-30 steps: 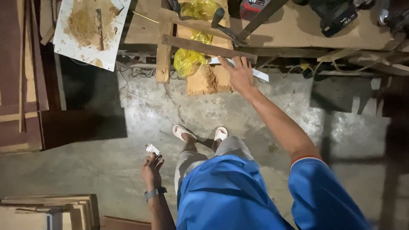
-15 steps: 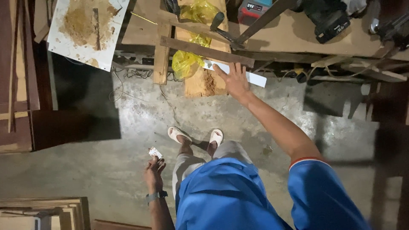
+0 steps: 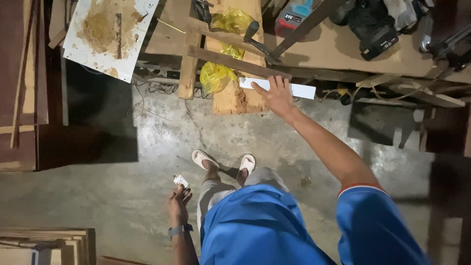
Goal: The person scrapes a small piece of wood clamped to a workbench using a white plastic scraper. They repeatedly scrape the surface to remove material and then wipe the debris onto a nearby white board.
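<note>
- Cluttered workshop, cracked concrete floor (image 3: 122, 196), crowded timber surface (image 3: 343, 44).
- Right hand (image 3: 277, 94) spread wide, flat on white strip (image 3: 301, 90) overhanging the surface edge; likely to tip or slide off.
- Left hand (image 3: 177, 203) pinching small white piece (image 3: 180, 180) low beside leg; loose grip, easily dropped.

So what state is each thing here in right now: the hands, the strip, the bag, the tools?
Right hand: stretched out, fingers spread on the white strip.
White strip: flat, sticking out from the bench edge.
Left hand: hanging low, pinching a small white scrap.
Yellow plastic bag: crumpled, draped over the planks.
Cordless drill: lying on its side.
</note>
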